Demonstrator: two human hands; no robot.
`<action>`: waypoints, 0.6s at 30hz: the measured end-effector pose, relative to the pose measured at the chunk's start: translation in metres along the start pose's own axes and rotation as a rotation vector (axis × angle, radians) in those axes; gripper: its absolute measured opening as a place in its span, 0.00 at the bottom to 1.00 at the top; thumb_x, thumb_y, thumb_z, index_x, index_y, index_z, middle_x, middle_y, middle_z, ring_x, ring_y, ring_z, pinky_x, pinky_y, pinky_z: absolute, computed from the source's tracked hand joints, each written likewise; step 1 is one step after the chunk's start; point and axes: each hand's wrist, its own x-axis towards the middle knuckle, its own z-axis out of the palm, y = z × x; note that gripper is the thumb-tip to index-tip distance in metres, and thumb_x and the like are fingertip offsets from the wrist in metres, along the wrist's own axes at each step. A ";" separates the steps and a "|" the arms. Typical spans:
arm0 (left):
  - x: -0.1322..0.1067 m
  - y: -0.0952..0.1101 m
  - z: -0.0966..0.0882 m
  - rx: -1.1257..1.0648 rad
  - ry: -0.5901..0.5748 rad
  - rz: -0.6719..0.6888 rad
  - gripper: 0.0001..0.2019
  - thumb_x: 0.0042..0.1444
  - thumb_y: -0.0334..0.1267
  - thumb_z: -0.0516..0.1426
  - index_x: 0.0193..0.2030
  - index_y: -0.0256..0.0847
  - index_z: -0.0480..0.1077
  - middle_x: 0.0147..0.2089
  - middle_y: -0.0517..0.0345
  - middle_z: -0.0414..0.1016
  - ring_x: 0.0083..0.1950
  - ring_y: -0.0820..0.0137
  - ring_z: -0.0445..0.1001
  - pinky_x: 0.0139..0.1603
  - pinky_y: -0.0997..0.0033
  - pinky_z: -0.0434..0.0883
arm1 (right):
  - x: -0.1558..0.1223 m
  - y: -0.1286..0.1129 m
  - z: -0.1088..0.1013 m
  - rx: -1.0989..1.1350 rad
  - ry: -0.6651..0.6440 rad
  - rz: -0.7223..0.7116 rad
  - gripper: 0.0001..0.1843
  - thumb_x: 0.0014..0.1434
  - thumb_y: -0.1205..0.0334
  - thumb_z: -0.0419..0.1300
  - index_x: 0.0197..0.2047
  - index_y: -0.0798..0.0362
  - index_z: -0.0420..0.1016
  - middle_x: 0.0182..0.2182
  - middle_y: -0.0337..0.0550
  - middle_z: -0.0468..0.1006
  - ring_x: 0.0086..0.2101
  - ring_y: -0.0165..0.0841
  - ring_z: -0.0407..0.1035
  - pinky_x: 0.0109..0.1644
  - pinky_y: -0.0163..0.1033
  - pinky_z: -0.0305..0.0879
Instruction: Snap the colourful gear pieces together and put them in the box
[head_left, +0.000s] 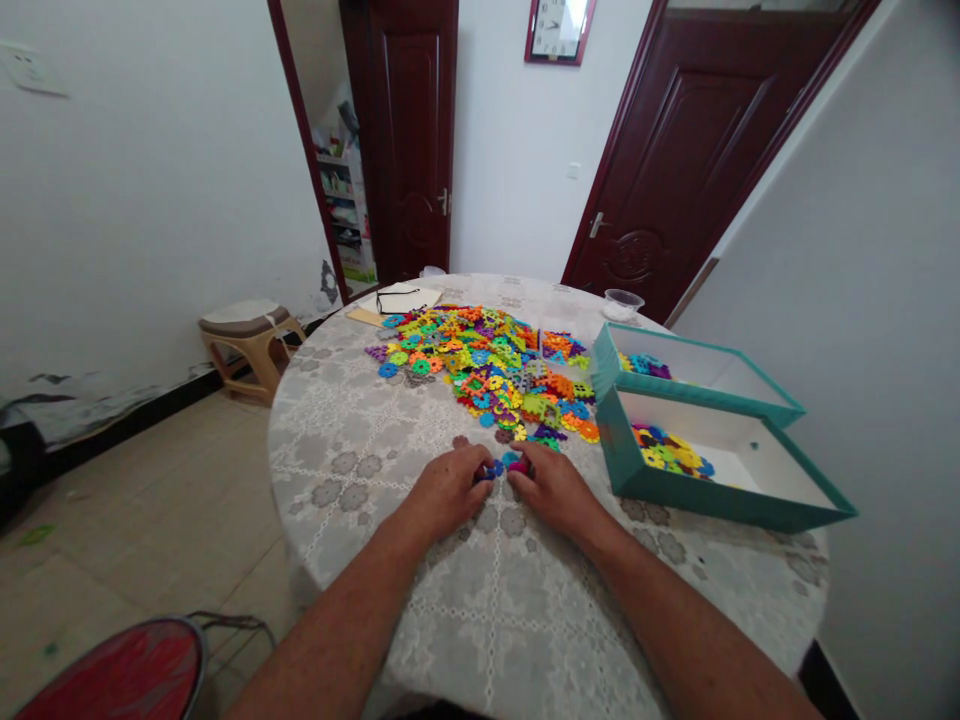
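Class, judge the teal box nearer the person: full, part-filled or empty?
Part-filled: colourful pieces lie toward the left end of the nearer teal box, while white bottom shows beside them.

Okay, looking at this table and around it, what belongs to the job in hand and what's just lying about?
Part of the job:
blue piece, in the left hand
pink piece, in the right hand
pile of colourful pieces
front box and rear box, probably: both hold pieces

Apparently just about:
glasses
clear bowl
beige stool
red seat
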 end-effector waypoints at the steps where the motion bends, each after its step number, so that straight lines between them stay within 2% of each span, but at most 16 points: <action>1: -0.001 0.000 0.000 -0.003 -0.008 0.005 0.10 0.60 0.32 0.60 0.48 0.45 0.73 0.43 0.58 0.77 0.42 0.66 0.75 0.43 0.68 0.66 | 0.001 0.000 0.001 -0.034 0.003 0.012 0.21 0.66 0.63 0.62 0.61 0.54 0.73 0.50 0.52 0.79 0.49 0.42 0.73 0.55 0.43 0.64; 4: -0.002 0.000 -0.001 -0.007 -0.011 0.014 0.12 0.60 0.31 0.59 0.50 0.45 0.73 0.43 0.57 0.78 0.44 0.64 0.75 0.45 0.67 0.67 | 0.003 -0.003 0.002 -0.120 -0.018 0.035 0.15 0.67 0.61 0.60 0.56 0.54 0.76 0.51 0.53 0.77 0.51 0.43 0.72 0.56 0.43 0.63; 12: 0.001 -0.002 -0.001 -0.016 -0.009 -0.014 0.09 0.61 0.30 0.58 0.47 0.43 0.74 0.46 0.55 0.78 0.48 0.64 0.77 0.51 0.66 0.69 | 0.003 -0.004 0.001 -0.192 -0.032 0.055 0.07 0.67 0.61 0.59 0.44 0.54 0.74 0.44 0.49 0.75 0.45 0.40 0.70 0.49 0.40 0.61; 15: 0.001 -0.004 0.000 -0.017 -0.014 -0.013 0.08 0.61 0.30 0.58 0.46 0.43 0.74 0.45 0.56 0.78 0.48 0.64 0.77 0.52 0.67 0.69 | 0.002 -0.002 -0.001 -0.158 0.011 0.036 0.06 0.65 0.62 0.60 0.44 0.53 0.72 0.43 0.48 0.75 0.43 0.39 0.70 0.47 0.39 0.61; 18: 0.001 -0.004 0.000 -0.023 -0.013 -0.007 0.08 0.61 0.29 0.59 0.46 0.43 0.74 0.45 0.55 0.78 0.48 0.64 0.77 0.52 0.67 0.69 | 0.000 -0.001 -0.003 -0.060 -0.007 0.000 0.05 0.63 0.61 0.62 0.42 0.51 0.70 0.36 0.41 0.76 0.38 0.37 0.69 0.40 0.37 0.58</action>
